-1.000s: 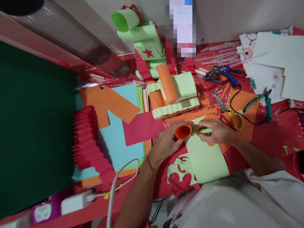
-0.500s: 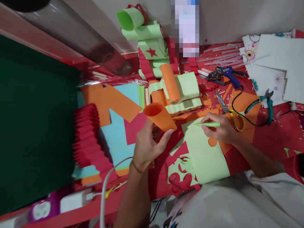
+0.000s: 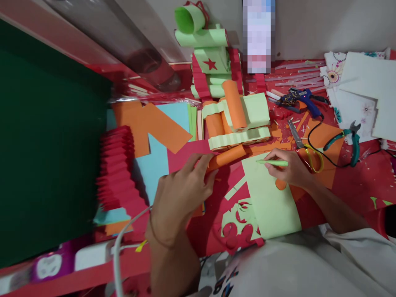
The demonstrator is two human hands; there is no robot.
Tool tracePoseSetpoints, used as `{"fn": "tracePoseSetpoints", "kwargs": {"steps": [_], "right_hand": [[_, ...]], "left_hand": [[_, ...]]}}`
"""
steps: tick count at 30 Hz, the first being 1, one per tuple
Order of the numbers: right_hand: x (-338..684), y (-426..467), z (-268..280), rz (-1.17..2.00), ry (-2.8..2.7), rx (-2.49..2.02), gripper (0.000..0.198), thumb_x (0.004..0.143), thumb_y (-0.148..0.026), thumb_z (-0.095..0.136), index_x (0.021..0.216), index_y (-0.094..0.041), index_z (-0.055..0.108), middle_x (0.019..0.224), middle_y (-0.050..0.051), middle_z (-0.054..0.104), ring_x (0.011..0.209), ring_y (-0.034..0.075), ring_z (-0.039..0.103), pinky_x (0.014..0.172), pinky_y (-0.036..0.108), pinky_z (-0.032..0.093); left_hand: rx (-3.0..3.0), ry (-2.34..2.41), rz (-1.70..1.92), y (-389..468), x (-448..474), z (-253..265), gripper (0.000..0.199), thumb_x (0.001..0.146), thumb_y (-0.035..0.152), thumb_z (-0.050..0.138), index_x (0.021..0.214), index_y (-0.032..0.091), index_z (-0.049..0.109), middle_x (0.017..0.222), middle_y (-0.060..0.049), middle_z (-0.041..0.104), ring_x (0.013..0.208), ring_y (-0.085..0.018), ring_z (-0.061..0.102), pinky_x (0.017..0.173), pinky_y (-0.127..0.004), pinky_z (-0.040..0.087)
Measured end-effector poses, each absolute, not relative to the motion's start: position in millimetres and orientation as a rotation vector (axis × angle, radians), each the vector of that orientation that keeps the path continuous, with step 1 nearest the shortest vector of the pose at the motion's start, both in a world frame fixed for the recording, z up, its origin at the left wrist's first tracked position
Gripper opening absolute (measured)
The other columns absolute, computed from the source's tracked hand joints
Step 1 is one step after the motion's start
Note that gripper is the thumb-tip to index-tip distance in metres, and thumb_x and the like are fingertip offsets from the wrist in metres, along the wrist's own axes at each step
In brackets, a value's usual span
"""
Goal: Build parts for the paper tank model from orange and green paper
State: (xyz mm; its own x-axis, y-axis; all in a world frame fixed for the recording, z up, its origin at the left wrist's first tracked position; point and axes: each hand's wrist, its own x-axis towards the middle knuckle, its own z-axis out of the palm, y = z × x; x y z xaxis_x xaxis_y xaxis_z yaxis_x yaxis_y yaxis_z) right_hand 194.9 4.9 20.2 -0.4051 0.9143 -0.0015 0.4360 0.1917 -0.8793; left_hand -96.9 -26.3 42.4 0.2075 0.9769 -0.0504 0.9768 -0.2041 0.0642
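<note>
My left hand (image 3: 185, 187) is closed on the near end of an orange paper tube (image 3: 229, 157), which lies on its side close to the red table. Between the fingers of my right hand (image 3: 286, 167) is a light green pen (image 3: 275, 163), its tip at a light green paper sheet (image 3: 274, 206). On that sheet, just below my right hand, rests a small orange paper disc (image 3: 281, 184). Beyond the tube stands a paper model tank (image 3: 255, 111) of green and orange rolls, and behind it a green paper figure (image 3: 212, 62) with a red star.
Scissors (image 3: 314, 159) with yellow handles, teal pliers (image 3: 355, 144) and a blue glue gun (image 3: 309, 103) with its cord lie at the right. Coloured sheets and pleated red paper (image 3: 116, 169) are at the left. A white cable (image 3: 117, 251) runs past my left forearm.
My left hand has tipped the orange tube from upright, open end up, onto its side and lowered it. The right hand keeps its pen near the same spot on the sheet.
</note>
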Motion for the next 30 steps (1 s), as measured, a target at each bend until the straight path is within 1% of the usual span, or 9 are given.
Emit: {"fn": "tracePoseSetpoints", "kwargs": {"steps": [6, 8, 11, 14, 18, 21, 23, 26, 30], "right_hand": [[196, 6, 19, 1.158, -1.944, -1.320, 0.004, 0.088, -0.024, 0.069, 0.091, -0.021, 0.068, 0.079, -0.001, 0.075, 0.066, 0.013, 0.065, 0.065, 0.025, 0.047], [196, 5, 17, 1.144, -1.948, -1.318, 0.005, 0.089, -0.024, 0.069, 0.092, -0.021, 0.068, 0.079, -0.001, 0.075, 0.066, 0.013, 0.064, 0.065, 0.025, 0.047], [196, 5, 16, 1.121, -1.951, -1.326, 0.005, 0.089, -0.025, 0.068, 0.093, -0.021, 0.069, 0.082, -0.001, 0.076, 0.066, 0.013, 0.064, 0.065, 0.025, 0.047], [196, 5, 15, 1.109, -1.950, -1.327, 0.005, 0.089, -0.025, 0.068, 0.093, -0.022, 0.069, 0.085, 0.000, 0.077, 0.067, 0.013, 0.065, 0.066, 0.025, 0.048], [196, 6, 16, 1.112, -1.960, -1.327, 0.006, 0.090, -0.025, 0.069, 0.095, -0.022, 0.070, 0.087, 0.001, 0.078, 0.072, 0.015, 0.068, 0.068, 0.026, 0.050], [196, 6, 16, 1.104, -1.977, -1.332, 0.009, 0.091, -0.026, 0.069, 0.098, -0.022, 0.071, 0.091, 0.002, 0.079, 0.075, 0.016, 0.070, 0.069, 0.027, 0.051], [197, 6, 16, 1.109, -1.973, -1.332, 0.008, 0.091, -0.026, 0.069, 0.098, -0.022, 0.071, 0.088, 0.002, 0.078, 0.073, 0.016, 0.070, 0.070, 0.027, 0.051], [197, 6, 16, 1.112, -1.975, -1.346, 0.007, 0.090, -0.024, 0.070, 0.096, -0.022, 0.071, 0.086, 0.001, 0.077, 0.074, 0.017, 0.071, 0.072, 0.027, 0.052], [196, 5, 16, 1.092, -2.008, -1.356, 0.010, 0.091, -0.027, 0.070, 0.100, -0.023, 0.073, 0.097, 0.004, 0.080, 0.087, 0.020, 0.075, 0.079, 0.030, 0.055]], "left_hand": [[2.386, 2.002, -0.019, -28, -91, 43, 0.037, 0.101, 0.034, 0.052, 0.135, 0.023, 0.060, 0.126, -0.014, 0.072, 0.060, -0.024, 0.065, 0.050, -0.034, 0.032], [2.381, 1.993, 0.024, -28, -89, 44, 0.035, 0.102, 0.035, 0.050, 0.132, 0.022, 0.063, 0.124, -0.015, 0.071, 0.060, -0.024, 0.065, 0.050, -0.034, 0.032], [2.423, 1.881, 0.152, -28, -87, 43, 0.029, 0.104, 0.034, 0.045, 0.116, 0.022, 0.069, 0.104, -0.011, 0.073, 0.057, -0.020, 0.062, 0.049, -0.032, 0.033], [2.519, 1.527, 0.273, -27, -84, 38, 0.030, 0.105, 0.034, 0.045, 0.101, 0.024, 0.072, 0.081, -0.006, 0.071, 0.056, -0.017, 0.061, 0.050, -0.029, 0.036], [2.587, 1.152, 0.255, -24, -76, 30, 0.029, 0.107, 0.031, 0.044, 0.109, 0.025, 0.072, 0.069, -0.001, 0.070, 0.057, -0.017, 0.063, 0.048, -0.029, 0.032], [2.619, 1.099, 0.186, -22, -73, 25, 0.031, 0.108, 0.029, 0.042, 0.111, 0.024, 0.073, 0.069, 0.000, 0.072, 0.056, -0.017, 0.064, 0.047, -0.030, 0.027], [2.608, 1.091, 0.209, -21, -73, 22, 0.034, 0.109, 0.030, 0.041, 0.112, 0.023, 0.074, 0.071, -0.001, 0.074, 0.057, -0.018, 0.065, 0.047, -0.029, 0.028], [2.561, 1.073, 0.267, -19, -75, 16, 0.036, 0.109, 0.031, 0.041, 0.112, 0.024, 0.076, 0.073, -0.003, 0.075, 0.059, -0.017, 0.066, 0.050, -0.027, 0.032], [2.507, 1.048, 0.316, -17, -78, 10, 0.034, 0.108, 0.032, 0.044, 0.113, 0.024, 0.077, 0.082, -0.004, 0.080, 0.066, -0.017, 0.072, 0.055, -0.026, 0.041]]}}
